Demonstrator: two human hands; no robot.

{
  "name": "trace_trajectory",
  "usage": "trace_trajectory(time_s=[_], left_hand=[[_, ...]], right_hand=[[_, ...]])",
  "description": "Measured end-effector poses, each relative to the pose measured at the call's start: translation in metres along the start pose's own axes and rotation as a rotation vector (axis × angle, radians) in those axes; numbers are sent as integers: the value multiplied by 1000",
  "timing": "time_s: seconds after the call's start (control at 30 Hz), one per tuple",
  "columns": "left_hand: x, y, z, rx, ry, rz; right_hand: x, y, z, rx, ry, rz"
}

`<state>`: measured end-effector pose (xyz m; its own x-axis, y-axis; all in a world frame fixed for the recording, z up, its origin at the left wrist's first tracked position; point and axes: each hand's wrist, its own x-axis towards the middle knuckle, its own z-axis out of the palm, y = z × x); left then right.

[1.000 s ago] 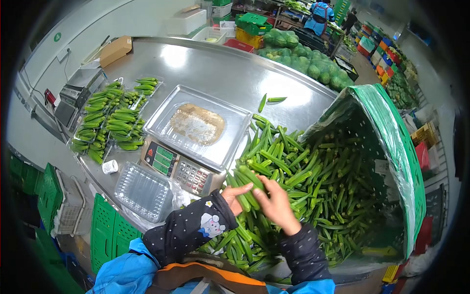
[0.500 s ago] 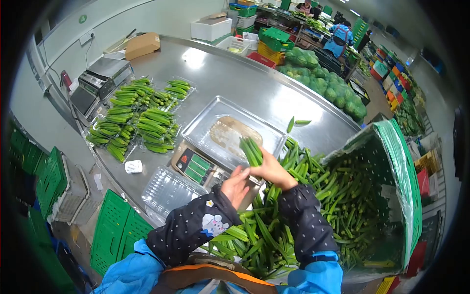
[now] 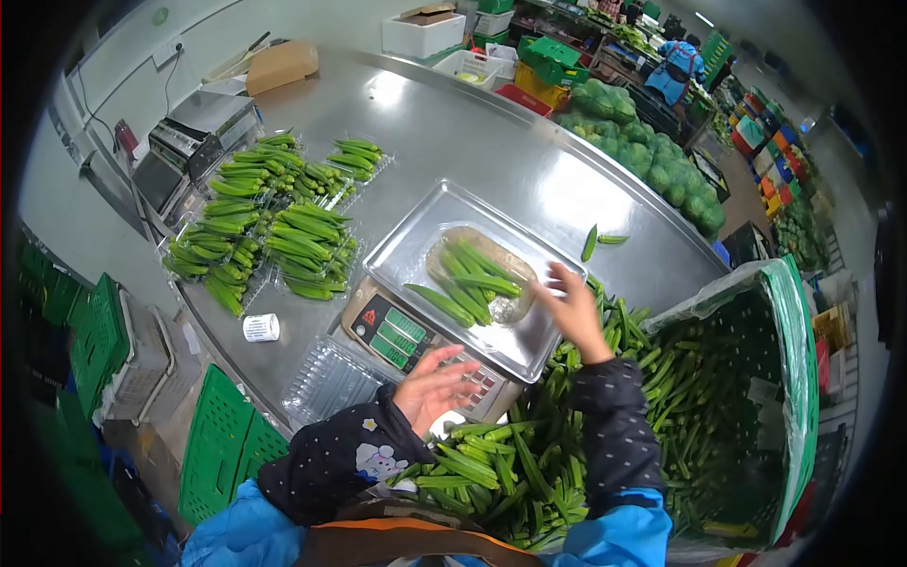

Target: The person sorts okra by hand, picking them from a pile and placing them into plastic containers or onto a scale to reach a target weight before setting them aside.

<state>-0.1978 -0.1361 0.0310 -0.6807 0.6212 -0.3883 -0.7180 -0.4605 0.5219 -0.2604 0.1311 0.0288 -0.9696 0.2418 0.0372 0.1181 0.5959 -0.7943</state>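
Observation:
Several green okra pods [image 3: 465, 281] lie loosely in a clear plastic container on the metal tray [image 3: 416, 219] of a weighing scale [image 3: 392, 331]. My right hand [image 3: 571, 307] is at the tray's right edge, fingers apart, holding nothing. In front of the scale's keypad, my left hand [image 3: 436, 386] is open and empty, palm facing right. A stack of clear plastic containers [image 3: 335, 378] lies left of my left hand. Below and right of the scale is a large heap of loose okra [image 3: 529, 472], spilling from a lined green crate [image 3: 789, 378].
Filled okra packs [image 3: 307, 246] sit on the steel table's left side, near a white roll [image 3: 261, 328] and another scale [image 3: 189, 142]. Two loose pods [image 3: 591, 243] lie beyond the tray. Bagged green produce [image 3: 652, 156], crates and a person in blue [image 3: 675, 71] are behind.
The okra bunch held in my right hand is now released onto the scale tray. My right hand has moved right and opened; my left hand has moved slightly down and left.

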Motion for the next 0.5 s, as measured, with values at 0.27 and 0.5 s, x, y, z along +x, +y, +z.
trace_trajectory(time_s=[0.27,0.5], left_hand=[[-1,-22,-4,102,9,-198],[50,54,37,1754,-134,942]], right_hand=[[-47,144,-126,-12,192,318],[-29,147,-88,-293,96,195]])
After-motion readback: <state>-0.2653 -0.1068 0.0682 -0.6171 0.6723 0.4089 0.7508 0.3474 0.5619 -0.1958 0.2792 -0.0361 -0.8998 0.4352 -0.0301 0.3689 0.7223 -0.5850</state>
